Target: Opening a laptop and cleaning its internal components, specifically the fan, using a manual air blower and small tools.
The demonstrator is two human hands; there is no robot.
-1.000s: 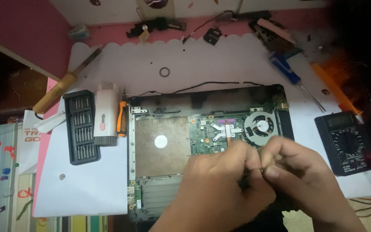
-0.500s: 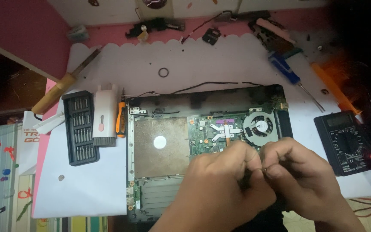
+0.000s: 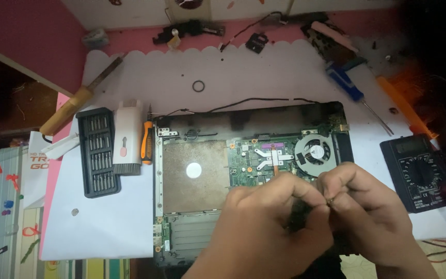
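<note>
An opened laptop chassis [image 3: 192, 170] lies near the front edge of a white-covered desk [image 3: 264, 67], its circuit board [image 3: 259, 160] and round cooling fan [image 3: 313, 153] bared toward the right half. Both hands meet over the front right part of the chassis, just in front of the fan. The left hand [image 3: 267, 227] is curled, fingers drawn in; the right hand [image 3: 367, 206] is curled the same way, thumb and forefinger pinched on a tiny dark part [image 3: 330, 200] between the two hands. What that part is cannot be made out, nor whether the left fingers also clamp it.

Room is tight to the sides. A black multimeter [image 3: 419, 173] with red leads sits just beside the chassis at the desk's right edge. On the left, an orange-handled screwdriver [image 3: 146, 140], a white and grey tool case [image 3: 128, 137] and a black bit tray [image 3: 97, 152] stand in a row close to the chassis. A wooden-handled soldering iron [image 3: 78, 101] lies at the left edge. Toward the back, a blue-handled screwdriver [image 3: 354, 93] and a small black ring [image 3: 198, 86] lie apart on open white surface, the widest free stretch.
</note>
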